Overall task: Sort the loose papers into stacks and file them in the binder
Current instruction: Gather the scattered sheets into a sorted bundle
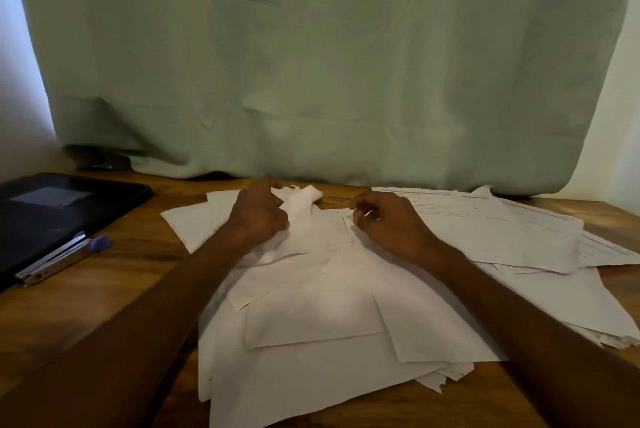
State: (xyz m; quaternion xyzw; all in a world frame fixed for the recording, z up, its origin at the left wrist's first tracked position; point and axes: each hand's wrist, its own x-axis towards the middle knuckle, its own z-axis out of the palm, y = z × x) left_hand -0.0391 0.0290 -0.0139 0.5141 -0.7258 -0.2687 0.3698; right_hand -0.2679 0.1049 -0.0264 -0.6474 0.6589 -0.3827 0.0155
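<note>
The fingers of the left hand [259, 212] are curled around a crumpled white sheet of paper [300, 206], which stands up a little from the pile at its far edge. The fingers of the right hand [388, 223] are also curled, with the fingertips close together just above the top sheets; if they pinch a paper edge or hold nothing, I cannot tell. Both hands are over the far part of a wide, untidy pile of loose white papers [322, 320], and both forearms reach over it from the near side. The pile covers the middle and the right of the brown wooden worktop [114, 275]; some sheets on the right carry printed lines. On the left of the worktop lies a black flat binder [52, 216], closed, with a silver metal clip bar [52, 263] along its near edge. A pen with a blue cap [98, 243] lies just beside this bar. Behind everything hangs a pale green cloth [329, 64].
</note>
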